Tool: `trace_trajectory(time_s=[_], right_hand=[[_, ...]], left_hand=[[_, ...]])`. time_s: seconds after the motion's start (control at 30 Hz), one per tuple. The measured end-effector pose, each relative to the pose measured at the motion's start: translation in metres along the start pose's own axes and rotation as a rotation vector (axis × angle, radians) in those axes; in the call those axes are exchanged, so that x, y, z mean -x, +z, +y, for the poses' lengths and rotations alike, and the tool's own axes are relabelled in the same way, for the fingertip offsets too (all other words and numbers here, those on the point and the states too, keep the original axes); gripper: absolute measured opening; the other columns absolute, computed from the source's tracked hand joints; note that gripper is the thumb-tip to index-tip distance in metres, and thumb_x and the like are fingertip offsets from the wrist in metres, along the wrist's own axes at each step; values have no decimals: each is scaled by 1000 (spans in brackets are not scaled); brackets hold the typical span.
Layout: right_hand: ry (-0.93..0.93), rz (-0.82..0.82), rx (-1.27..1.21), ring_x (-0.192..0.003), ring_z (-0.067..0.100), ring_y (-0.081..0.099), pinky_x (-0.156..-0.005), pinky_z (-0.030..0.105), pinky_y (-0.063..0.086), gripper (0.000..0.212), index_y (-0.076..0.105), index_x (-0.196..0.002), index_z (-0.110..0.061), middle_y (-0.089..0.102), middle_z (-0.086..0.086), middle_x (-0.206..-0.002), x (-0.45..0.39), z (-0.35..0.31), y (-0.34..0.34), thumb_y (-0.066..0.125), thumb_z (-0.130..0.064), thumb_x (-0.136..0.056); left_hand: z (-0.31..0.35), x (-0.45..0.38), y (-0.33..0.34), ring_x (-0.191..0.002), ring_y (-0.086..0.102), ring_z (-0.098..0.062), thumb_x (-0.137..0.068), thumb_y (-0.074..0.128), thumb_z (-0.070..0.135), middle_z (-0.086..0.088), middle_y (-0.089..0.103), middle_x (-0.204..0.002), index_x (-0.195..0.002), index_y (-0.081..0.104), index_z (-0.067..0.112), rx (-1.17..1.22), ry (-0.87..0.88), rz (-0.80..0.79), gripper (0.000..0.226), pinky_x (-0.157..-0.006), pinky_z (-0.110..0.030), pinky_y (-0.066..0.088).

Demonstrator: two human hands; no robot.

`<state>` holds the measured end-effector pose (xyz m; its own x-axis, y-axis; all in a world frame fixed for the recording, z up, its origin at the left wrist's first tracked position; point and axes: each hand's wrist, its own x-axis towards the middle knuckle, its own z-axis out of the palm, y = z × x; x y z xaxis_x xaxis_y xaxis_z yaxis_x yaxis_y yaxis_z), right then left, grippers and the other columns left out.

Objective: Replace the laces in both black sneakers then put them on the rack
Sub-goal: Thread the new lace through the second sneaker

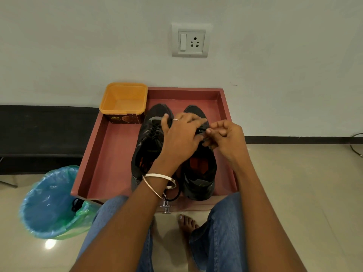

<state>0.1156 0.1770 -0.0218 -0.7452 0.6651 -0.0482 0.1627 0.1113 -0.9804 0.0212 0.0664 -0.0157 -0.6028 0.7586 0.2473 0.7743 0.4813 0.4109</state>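
Two black sneakers sit side by side in a red tray [92, 154] on the floor. Over the right sneaker [198, 173], the left hand [182, 136] curls its fingers around a black lace [202, 131], while the right hand [225, 138] pinches the lace between thumb and fingertips. The left sneaker [149, 142] lies untouched, just beside.

Two black sneakers are sitting side by side, toes pointing toward the wall: the left sneaker [150, 142] is showing black laces across its front. The right sneaker [200, 169] is showing a reddish insole, its lacing area hidden.
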Motion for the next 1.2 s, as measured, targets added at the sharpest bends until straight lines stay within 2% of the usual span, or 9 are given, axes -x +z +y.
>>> trace_trajectory(time_s=[0.07,0.13,0.27,0.37,0.53,0.63,0.8,1.07,1.2], right_hand=[[-29,27,13,-53,15,66,-48,21,49,8,62,-91,1,70,11,-68,1,0,-2,64,-7,-89],[-38,39,3,-54,15,65,-49,17,46,10,66,-89,3,70,15,-70,1,0,-3,66,-7,-87],[-34,40,-27,-59,9,64,-52,13,45,8,69,-87,-1,71,14,-76,0,1,0,68,-9,-86],[-12,63,44,-68,12,65,-58,17,48,8,70,-87,-7,71,11,-80,-3,7,-2,73,-14,-83],[85,-79,420,-80,7,56,-72,21,49,34,63,-103,-18,60,-7,-88,1,12,-7,81,-27,-75],[45,-75,541,-84,13,63,-79,35,56,31,69,-107,-13,68,0,-92,1,14,-7,76,-26,-81],[-22,-55,644,-89,18,66,-82,33,54,26,72,-109,-13,72,5,-101,0,13,-5,68,-23,-86],[-33,-90,603,-91,16,67,-85,35,55,25,72,-110,-13,73,5,-100,2,12,-9,67,-20,-87],[-21,-114,569,-92,17,67,-85,37,56,26,71,-113,-12,73,6,-102,4,11,-9,68,-20,-88]], left_hand=[[1,-1,4,-121,46,-12,-89,61,32,13,63,-118,-118,64,33,80,2,-24,30,-112,-48,5],[0,-2,6,-101,60,-14,-86,63,36,10,71,-97,-103,71,31,143,10,24,20,-108,-51,22],[-4,-2,12,-72,67,-12,-78,63,39,7,73,-75,-89,76,26,333,-37,102,22,-81,-46,49],[-3,-1,13,-75,67,-8,-77,65,39,9,73,-76,-85,76,27,395,-144,120,19,-75,-42,53],[-1,1,14,-86,60,-17,-81,66,31,9,54,-79,-85,75,27,204,-259,-13,10,-76,-41,50],[4,0,15,-88,58,-20,-82,63,31,5,52,-89,-85,72,26,97,-237,-55,11,-78,-42,49],[10,-3,18,-92,57,-24,-85,59,30,-1,55,-99,-90,71,24,-17,-219,-60,15,-78,-42,47],[14,0,31,-84,62,-23,-83,64,28,0,64,-91,-87,74,26,115,-347,-15,11,-73,-43,53],[14,1,33,-77,63,-16,-82,68,25,4,70,-82,-84,76,24,313,-473,2,9,-65,-30,51]])
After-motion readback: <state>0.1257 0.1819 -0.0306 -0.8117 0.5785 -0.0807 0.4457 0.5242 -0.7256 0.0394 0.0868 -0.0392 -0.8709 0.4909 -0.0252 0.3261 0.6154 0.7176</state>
